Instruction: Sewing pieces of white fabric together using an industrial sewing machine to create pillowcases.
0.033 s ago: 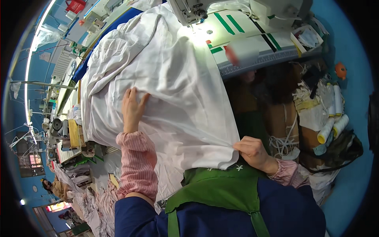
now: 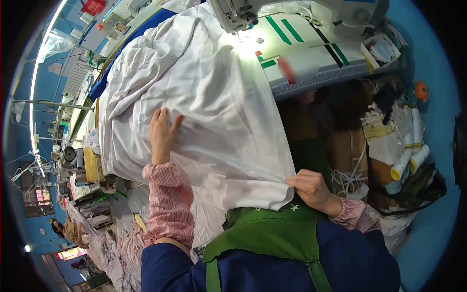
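Observation:
A large white cloth (image 2: 221, 109) spreads over the sewing table and hangs down toward my lap, its far part bunched in loose folds. My left hand (image 2: 163, 134) lies on its left side, palm down, fingers and thumb apart. At the lower right corner of the cloth, my right hand (image 2: 312, 189) pinches the side edge between thumb and fingertips. Below that pinch, a strip of the cloth folds over against my green apron (image 2: 267, 238). The sewing machine head (image 2: 236, 17) stands at the far edge, its lamp shining on the bed beside the cloth.
A ruler strip (image 2: 323, 77) runs along the table's front edge. Right of it sits a small white box (image 2: 380, 50). Thread cones (image 2: 403, 163) and scraps lie at the right, by a dark bag (image 2: 421, 190). Piled garments (image 2: 104, 248) and another person (image 2: 73, 231) are far left.

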Motion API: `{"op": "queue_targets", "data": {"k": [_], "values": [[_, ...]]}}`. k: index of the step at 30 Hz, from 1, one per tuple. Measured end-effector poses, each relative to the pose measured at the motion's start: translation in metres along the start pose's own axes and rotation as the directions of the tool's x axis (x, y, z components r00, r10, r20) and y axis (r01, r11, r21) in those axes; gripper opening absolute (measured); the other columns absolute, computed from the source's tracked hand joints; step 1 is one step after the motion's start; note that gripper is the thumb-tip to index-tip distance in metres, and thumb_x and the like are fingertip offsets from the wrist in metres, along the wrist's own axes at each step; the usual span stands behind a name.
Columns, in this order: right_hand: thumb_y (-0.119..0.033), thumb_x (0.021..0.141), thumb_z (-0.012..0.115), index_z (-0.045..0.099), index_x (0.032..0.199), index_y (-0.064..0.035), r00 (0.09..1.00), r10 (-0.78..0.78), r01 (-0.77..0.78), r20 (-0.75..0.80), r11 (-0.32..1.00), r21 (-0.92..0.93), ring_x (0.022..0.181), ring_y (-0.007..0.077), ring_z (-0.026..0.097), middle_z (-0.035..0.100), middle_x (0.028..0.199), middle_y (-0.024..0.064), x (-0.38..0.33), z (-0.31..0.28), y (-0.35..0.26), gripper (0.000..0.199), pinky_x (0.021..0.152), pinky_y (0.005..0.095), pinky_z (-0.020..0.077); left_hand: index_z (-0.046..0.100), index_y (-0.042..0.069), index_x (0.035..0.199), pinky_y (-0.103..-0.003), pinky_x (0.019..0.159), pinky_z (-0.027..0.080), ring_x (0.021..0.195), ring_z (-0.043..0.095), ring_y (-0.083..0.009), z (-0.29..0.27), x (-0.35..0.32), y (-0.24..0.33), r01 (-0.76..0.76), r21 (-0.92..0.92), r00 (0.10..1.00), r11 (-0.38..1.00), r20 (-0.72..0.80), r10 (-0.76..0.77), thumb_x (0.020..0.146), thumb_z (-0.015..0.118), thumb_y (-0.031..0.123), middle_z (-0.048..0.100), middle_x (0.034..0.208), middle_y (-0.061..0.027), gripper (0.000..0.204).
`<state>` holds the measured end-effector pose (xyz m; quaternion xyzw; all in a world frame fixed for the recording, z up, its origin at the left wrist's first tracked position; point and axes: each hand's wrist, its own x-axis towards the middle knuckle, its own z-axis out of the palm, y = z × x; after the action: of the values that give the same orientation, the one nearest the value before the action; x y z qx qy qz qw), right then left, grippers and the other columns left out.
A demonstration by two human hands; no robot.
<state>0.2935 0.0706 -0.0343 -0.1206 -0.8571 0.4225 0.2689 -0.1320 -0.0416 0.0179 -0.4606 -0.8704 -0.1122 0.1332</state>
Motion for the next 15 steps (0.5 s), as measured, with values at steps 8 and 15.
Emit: {"op": "queue_targets", "data": {"k": [8, 15], "values": [[0.014, 0.065, 0.062, 0.067, 0.087, -0.0014, 1.000, -0.007, 0.008, 0.031, 1.000, -0.022, 0.070, 0.0247, 0.062, 0.069, 0.084, 0.0088, 0.050, -0.013, 0.016, 0.027, 0.058, 0.0322, 0.0513, 0.060, -0.003, 0.113, -0.040, 0.092, 0.045, 0.107, 0.058, -0.0378, 0.021, 0.046, 0.010, 0.029, -0.125, 0.996, 0.992, -0.076, -0.039, 0.091, 0.061, 0.015, 0.060, 0.118, -0.0184, 0.028], [0.011, 0.064, 0.063, 0.068, 0.087, -0.0025, 1.000, -0.021, 0.021, -0.005, 0.999, -0.036, 0.070, 0.0229, 0.063, 0.068, 0.084, 0.0071, 0.088, -0.018, 0.034, 0.027, 0.057, 0.0314, 0.0524, 0.059, 0.000, 0.097, -0.043, 0.077, 0.046, 0.091, 0.058, -0.0370, 0.041, 0.083, 0.004, -0.093, -0.099, 0.979, 0.991, -0.193, 0.073, 0.087, 0.063, 0.009, 0.060, 0.097, -0.0165, 0.014]]}}
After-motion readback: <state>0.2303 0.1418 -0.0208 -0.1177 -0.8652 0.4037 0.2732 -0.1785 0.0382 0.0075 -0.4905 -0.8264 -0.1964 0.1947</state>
